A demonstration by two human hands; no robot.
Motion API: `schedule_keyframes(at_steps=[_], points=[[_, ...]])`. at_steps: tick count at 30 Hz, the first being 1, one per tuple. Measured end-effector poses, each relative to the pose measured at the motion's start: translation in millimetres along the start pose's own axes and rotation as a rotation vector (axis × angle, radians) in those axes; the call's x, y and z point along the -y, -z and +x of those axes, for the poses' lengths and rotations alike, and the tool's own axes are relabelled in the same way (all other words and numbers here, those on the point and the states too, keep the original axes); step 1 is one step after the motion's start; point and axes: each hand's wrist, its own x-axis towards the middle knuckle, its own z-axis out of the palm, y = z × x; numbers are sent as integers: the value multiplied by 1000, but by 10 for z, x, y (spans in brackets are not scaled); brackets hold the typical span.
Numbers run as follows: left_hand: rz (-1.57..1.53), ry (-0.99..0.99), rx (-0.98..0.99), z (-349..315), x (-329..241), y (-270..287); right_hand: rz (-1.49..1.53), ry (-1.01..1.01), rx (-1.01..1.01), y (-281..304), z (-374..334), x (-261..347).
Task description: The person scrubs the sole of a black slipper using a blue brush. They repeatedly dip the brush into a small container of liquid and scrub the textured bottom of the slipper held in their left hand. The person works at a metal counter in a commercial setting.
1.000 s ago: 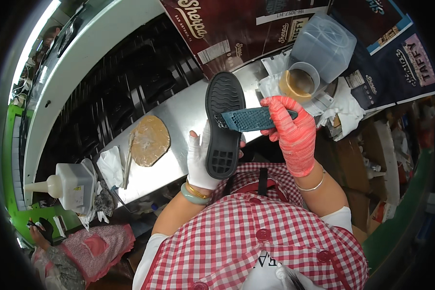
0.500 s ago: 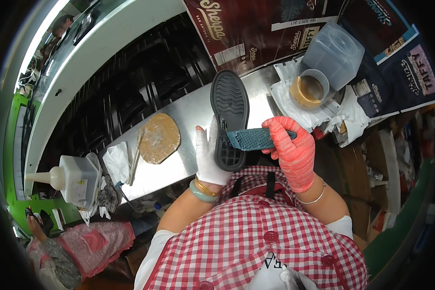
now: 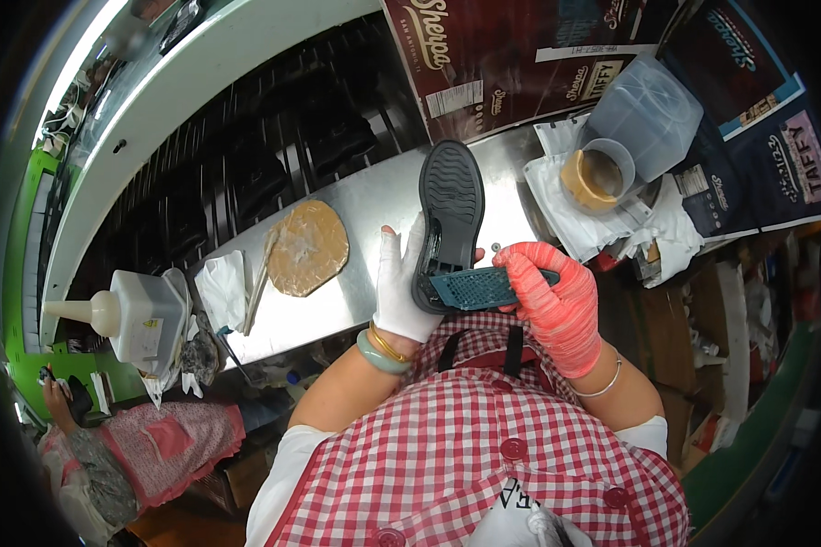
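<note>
My left hand (image 3: 401,287), in a white glove, grips a black shoe sole (image 3: 449,205) from behind, tread side up, its toe pointing away from me. My right hand (image 3: 556,296), in a red glove, is shut on a teal brush (image 3: 474,287) whose flat head lies across the heel end of the sole. Both hands hover just over the near edge of the metal worktop (image 3: 374,205).
A round tan pad (image 3: 308,248) and crumpled white cloths (image 3: 221,287) lie on the worktop at left. A plastic cup of brownish glue (image 3: 597,173) stands on paper at right beside a clear tub (image 3: 648,114). A squeeze bottle (image 3: 132,314) sits far left; another person (image 3: 119,447) works below it.
The sole and both hands have shifted slightly toward me and right in view; the brush has slid down from the sole's middle to its heel end.
</note>
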Motion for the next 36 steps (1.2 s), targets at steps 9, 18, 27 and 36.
schedule_keyframes(at_steps=[9,18,27,36], points=[[-485,338,-57,-78,-229,-62,-134,-47,274,93,147,122],[-299,616,-51,-124,-360,-21,-197,-235,503,-11,365,362],[-220,861,-42,-100,-438,62,-297,-241,590,-164,473,387],[-85,863,332,-33,-394,342,-358,-192,676,-180,564,361]])
